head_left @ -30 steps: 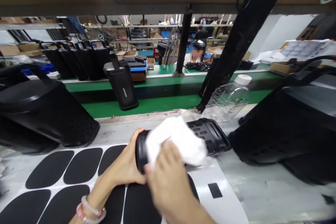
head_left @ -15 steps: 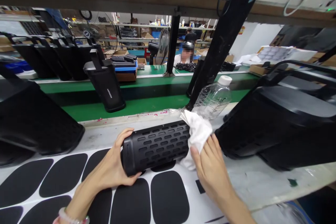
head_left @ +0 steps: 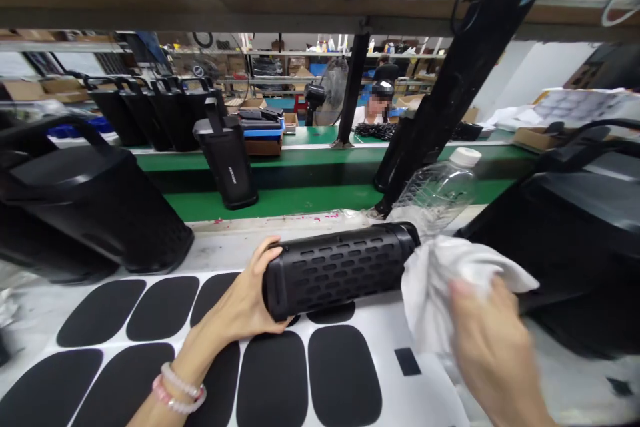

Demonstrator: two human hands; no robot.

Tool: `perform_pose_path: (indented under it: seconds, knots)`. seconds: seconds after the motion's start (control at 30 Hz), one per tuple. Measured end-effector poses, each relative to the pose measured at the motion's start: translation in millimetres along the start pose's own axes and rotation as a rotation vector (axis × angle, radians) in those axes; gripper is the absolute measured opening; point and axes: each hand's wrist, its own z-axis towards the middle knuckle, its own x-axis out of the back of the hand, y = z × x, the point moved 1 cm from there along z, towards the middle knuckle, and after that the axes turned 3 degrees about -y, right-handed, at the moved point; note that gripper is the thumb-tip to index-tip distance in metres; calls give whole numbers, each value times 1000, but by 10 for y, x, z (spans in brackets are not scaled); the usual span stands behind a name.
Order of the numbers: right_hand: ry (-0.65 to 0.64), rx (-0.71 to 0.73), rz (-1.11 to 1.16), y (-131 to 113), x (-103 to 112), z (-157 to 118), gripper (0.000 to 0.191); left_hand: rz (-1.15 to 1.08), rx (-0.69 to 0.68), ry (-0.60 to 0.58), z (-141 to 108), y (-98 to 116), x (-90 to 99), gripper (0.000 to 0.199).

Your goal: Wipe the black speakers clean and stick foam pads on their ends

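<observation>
A black slotted speaker lies on its side, low over a white sheet with rounded black pads. My left hand grips its left end, thumb below and fingers over the top. Beyond the speaker's right end, my right hand is closed on a white cloth; the hand is blurred by motion. Part of the cloth hangs beside the speaker's right end, and whether they touch is unclear.
A clear plastic bottle with a white cap stands behind the cloth. Large black speakers stand at left and right. Beyond is a green conveyor with a smaller speaker. A person sits farther back.
My right hand has moved right with the cloth, off the speaker's right end, which now shows. My left hand keeps its grip. The whole view has shifted, so things appear farther right.
</observation>
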Motion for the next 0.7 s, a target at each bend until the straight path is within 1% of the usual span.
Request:
perform_pose_path:
  seconds: [0.1, 0.13, 0.2, 0.27, 0.4, 0.47, 0.53, 0.6, 0.63, 0.7]
  knots:
    - [0, 167, -61, -183, -314, 188, 42, 12, -44, -7, -4, 24, 5, 114]
    - [15, 202, -77, -221, -399, 203, 41, 2, -39, -17, -7, 35, 17, 115]
    - [49, 224, -81, -256, -501, 185, 40, -51, 0, -65, -16, 53, 42, 118]
    - [66, 223, -66, -255, -520, 138, 42, -155, 76, -109, -28, 62, 53, 121]
    - [59, 225, -32, -233, -469, 74, 50, -390, 349, -79, -36, 71, 11, 129]
    - [43, 214, -7, -232, -462, 71, 52, -456, 445, -97, -25, 92, -14, 133]
    - [39, 201, 4, -249, -471, 72, 50, -485, 478, -114, -12, 116, -16, 132]
    - [40, 209, -1, -309, -483, 55, 44, -515, 488, -108, -5, 133, 1, 129]
    - [36, 226, 1, -361, -487, 35, 40, -539, 488, -116, -4, 137, 11, 131]
    - [1, 280, 44, -517, -488, -27, 29, -603, 482, -156, -7, 147, 26, 140]
